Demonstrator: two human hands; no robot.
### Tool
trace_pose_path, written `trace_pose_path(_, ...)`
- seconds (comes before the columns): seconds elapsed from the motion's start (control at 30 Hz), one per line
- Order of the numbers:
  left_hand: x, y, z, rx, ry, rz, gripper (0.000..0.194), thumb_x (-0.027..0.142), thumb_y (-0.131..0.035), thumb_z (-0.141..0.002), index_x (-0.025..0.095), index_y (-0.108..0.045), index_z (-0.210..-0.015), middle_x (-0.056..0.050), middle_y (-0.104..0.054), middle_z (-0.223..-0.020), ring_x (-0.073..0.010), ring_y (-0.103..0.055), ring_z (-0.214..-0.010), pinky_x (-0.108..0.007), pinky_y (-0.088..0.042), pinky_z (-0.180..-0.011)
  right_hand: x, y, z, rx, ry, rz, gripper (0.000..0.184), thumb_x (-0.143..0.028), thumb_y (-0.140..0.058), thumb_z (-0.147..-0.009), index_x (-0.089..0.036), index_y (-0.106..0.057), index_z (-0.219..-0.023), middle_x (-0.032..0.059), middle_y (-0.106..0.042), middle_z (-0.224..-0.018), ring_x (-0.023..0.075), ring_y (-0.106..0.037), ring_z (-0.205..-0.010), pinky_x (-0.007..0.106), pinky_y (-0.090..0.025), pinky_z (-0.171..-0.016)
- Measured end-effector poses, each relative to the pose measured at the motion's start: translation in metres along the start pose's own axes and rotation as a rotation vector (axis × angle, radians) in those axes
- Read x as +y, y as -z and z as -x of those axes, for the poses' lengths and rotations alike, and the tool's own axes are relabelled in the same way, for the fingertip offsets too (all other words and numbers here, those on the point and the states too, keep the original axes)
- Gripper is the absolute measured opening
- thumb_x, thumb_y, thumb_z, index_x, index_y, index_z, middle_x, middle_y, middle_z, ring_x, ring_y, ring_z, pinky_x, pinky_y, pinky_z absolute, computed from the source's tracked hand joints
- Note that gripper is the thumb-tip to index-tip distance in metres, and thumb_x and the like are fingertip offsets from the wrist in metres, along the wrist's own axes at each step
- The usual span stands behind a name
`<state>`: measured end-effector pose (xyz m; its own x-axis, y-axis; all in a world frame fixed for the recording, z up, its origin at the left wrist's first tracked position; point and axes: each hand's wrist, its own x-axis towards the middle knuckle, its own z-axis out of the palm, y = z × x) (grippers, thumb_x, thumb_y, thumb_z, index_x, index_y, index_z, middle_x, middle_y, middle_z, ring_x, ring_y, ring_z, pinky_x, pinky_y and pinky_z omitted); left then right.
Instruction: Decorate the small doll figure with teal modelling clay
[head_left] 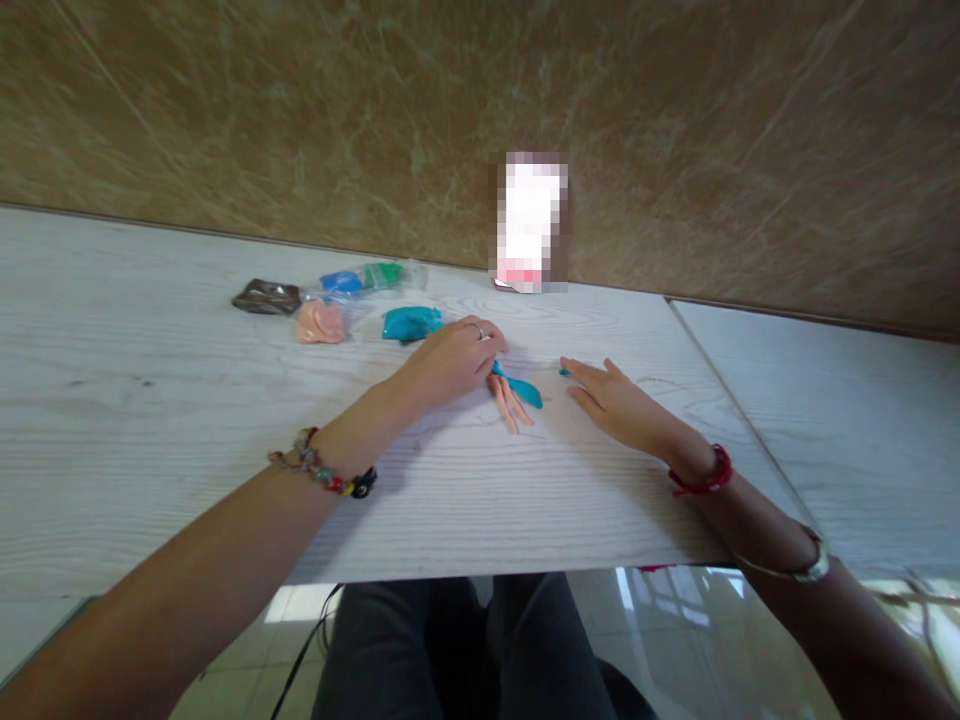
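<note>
A small clay figure with thin peach legs [504, 405] and a flat teal piece [525, 392] lies on the table. My left hand [461, 355] is closed over its upper end, fingers curled down; that end is hidden under them. To the right, my right hand [619, 405] is open with its fingers stretched out. Its index fingertip touches a tiny bit of teal clay [564, 373] on the tabletop. Just behind my left hand sits a packet of teal clay [410, 323], partly covered by the hand.
On the left lie clear packets of peach clay [321, 322], brown clay [266, 297], blue clay [341, 283] and green clay [384, 274]. A phone-like object [531, 220], blurred out, leans on the marbled wall [300, 120]. A seam [739, 405] crosses the white wood-grain table [187, 430] at right.
</note>
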<state>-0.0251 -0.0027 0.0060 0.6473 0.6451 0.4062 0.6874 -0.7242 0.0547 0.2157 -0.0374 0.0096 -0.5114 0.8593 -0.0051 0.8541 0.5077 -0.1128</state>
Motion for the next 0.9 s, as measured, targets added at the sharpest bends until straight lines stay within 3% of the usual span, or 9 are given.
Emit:
trace_pose_path(0.17,0.013,0.002,-0.001,0.043,-0.093,-0.009,0.024,0.015,-0.043,-0.086,0.015,-0.065,-0.096,-0.007,-0.064,-0.100,-0.0181,-0.056,-0.096,-0.032,-0.046,-0.083,0.000,-0.006,-0.003,0.013,0.080,0.059,0.049,-0.032,-0.024,-0.093,-0.018,-0.034,-0.140,0.0121,-0.036,-0.145,0.0231,-0.036,-0.132,0.057,-0.027,-0.105)
trace_pose_path(0.3,0.027,-0.001,-0.005,0.006,-0.120,0.006,0.024,0.017,-0.043,-0.088,0.014,-0.064,-0.100,-0.009,-0.064,-0.103,-0.0195,-0.054,-0.101,-0.033,-0.045,-0.086,-0.002,-0.005,-0.005,0.027,0.096,0.051,0.048,-0.033,-0.025,-0.094,-0.017,-0.038,-0.137,0.0120,-0.038,-0.144,0.0227,-0.037,-0.131,0.057,-0.027,-0.104)
trace_pose_path(0.47,0.034,-0.008,-0.012,-0.104,-0.010,0.004,0.027,0.019,-0.040,-0.090,0.012,-0.064,-0.102,-0.012,-0.062,-0.109,-0.0233,-0.051,-0.107,-0.038,-0.044,-0.087,-0.004,-0.004,-0.005,0.056,0.094,0.037,0.045,-0.029,-0.025,-0.094,-0.018,-0.042,-0.134,0.0089,-0.045,-0.140,0.0204,-0.041,-0.127,0.058,-0.022,-0.106)
trace_pose_path(0.67,0.032,-0.012,-0.016,-0.169,0.074,-0.033,0.030,0.021,-0.038,-0.091,0.016,-0.059,-0.111,-0.011,-0.061,-0.114,-0.0241,-0.049,-0.108,-0.038,-0.043,-0.084,0.003,-0.011,-0.006,0.055,0.060,-0.100,0.047,-0.030,-0.022,-0.094,-0.016,-0.040,-0.135,0.0104,-0.041,-0.142,0.0222,-0.035,-0.131,0.056,-0.028,-0.103)
trace_pose_path(0.8,0.033,-0.014,-0.018,-0.140,0.151,-0.028,0.030,0.023,-0.038,-0.091,0.017,-0.060,-0.112,-0.011,-0.060,-0.116,-0.0260,-0.046,-0.113,-0.043,-0.038,-0.090,0.003,-0.014,-0.011,0.100,0.070,-0.124,0.043,-0.026,-0.027,-0.093,-0.016,-0.047,-0.131,0.0116,-0.047,-0.137,0.0234,-0.040,-0.128,0.057,-0.028,-0.103)
trace_pose_path(0.9,0.033,-0.015,-0.020,-0.102,0.178,-0.015,0.031,0.023,-0.039,-0.091,0.019,-0.060,-0.114,-0.011,-0.059,-0.118,-0.0262,-0.043,-0.117,-0.043,-0.037,-0.092,0.000,-0.011,-0.020,0.166,0.089,-0.089,0.036,-0.016,-0.035,-0.090,-0.016,-0.060,-0.116,0.0110,-0.058,-0.125,0.0231,-0.051,-0.117,0.054,-0.029,-0.103)
